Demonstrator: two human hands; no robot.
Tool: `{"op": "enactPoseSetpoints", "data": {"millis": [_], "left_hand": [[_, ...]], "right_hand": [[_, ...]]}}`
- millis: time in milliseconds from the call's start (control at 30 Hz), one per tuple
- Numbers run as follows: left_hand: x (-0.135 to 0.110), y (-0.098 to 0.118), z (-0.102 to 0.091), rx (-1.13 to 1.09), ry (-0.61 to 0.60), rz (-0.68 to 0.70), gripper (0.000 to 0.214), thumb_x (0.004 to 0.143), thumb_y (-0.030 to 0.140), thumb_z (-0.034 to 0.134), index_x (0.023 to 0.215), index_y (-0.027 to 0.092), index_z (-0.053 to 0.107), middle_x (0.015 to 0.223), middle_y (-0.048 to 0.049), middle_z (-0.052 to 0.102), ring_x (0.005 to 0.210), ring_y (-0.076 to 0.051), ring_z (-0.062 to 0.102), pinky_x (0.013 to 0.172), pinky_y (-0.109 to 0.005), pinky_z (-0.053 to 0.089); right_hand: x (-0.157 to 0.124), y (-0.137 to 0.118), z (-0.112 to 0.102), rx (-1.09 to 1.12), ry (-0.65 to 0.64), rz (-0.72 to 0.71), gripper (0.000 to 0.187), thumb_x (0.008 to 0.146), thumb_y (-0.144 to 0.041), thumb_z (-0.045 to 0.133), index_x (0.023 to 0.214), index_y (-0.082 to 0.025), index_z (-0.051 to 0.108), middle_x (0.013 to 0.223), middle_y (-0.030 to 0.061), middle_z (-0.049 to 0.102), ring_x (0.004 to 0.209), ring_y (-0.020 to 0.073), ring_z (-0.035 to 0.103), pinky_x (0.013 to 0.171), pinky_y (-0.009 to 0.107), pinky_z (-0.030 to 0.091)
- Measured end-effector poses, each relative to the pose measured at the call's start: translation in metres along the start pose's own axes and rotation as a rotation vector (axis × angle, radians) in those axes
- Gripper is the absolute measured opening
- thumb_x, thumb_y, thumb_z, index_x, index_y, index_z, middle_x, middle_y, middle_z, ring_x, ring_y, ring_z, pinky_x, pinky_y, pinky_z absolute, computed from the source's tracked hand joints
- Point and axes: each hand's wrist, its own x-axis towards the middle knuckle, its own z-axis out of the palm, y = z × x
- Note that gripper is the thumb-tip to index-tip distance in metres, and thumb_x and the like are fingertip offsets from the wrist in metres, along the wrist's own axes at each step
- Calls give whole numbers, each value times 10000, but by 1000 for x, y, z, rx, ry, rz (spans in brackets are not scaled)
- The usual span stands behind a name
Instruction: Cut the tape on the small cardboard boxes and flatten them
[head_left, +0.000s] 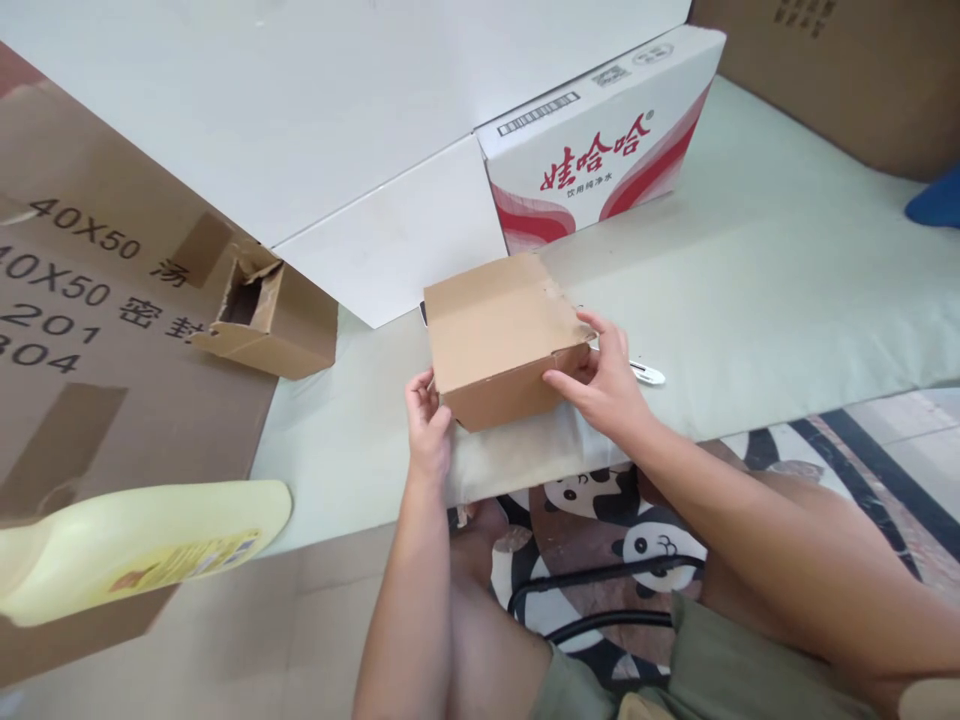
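A small brown cardboard box (491, 320) is held between my two hands at the near side of the cloth-covered surface. My left hand (430, 428) grips its left near corner, the fingers curled at the side and the thumb at the front. With the thumb on the front face and fingers at the right corner, my right hand (604, 378) holds the other end. The box's right top edge looks rough and torn. Just behind my right hand lies a white utility knife (646, 373), partly hidden by the hand.
A white and red carton (600, 165) stands behind the box. To the left are an opened small brown box (300, 318), a large printed carton (112, 300) and a pale yellow bottle (172, 535). A blue object (937, 203) shows at far right. The pale green cloth (795, 290) covers the surface.
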Motion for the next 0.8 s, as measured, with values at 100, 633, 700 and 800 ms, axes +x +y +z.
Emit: {"op": "enactPoseSetpoints", "data": {"millis": [100,633,700,800], "left_hand": [[3,-3,-1,49,-51,-33,518,646,342,790,1122,322,585,1273,-47,553,1096,-214,576,815,-298,489],[3,-11,-2,180,-127,-98,470,754,330,730,1193,276,571,1291,-111,603,1121,-234,624,880,-361,522],[2,-13,-3,239,-156,-14,514,757,368,746,1226,268,559,1308,-132,594,1175,-252,603,913,-378,520],[0,-14,-5,396,-145,136,541,764,373,747,1252,252,548,1339,-149,559,1261,-269,546,967,-406,503]], "right_hand": [[4,0,-3,-19,-13,146,792,719,-418,721,1407,-267,359,1370,134,462,1100,289,563,931,491,485],[13,4,-7,244,114,119,367,842,-352,542,1190,-251,605,1237,60,645,1090,243,589,1003,452,444],[13,4,-9,249,120,117,357,831,-346,545,1169,-252,610,1223,61,648,1097,249,586,999,453,446],[13,2,-14,256,114,140,349,815,-353,551,1139,-242,615,1213,71,652,1106,259,578,991,459,450]]}}
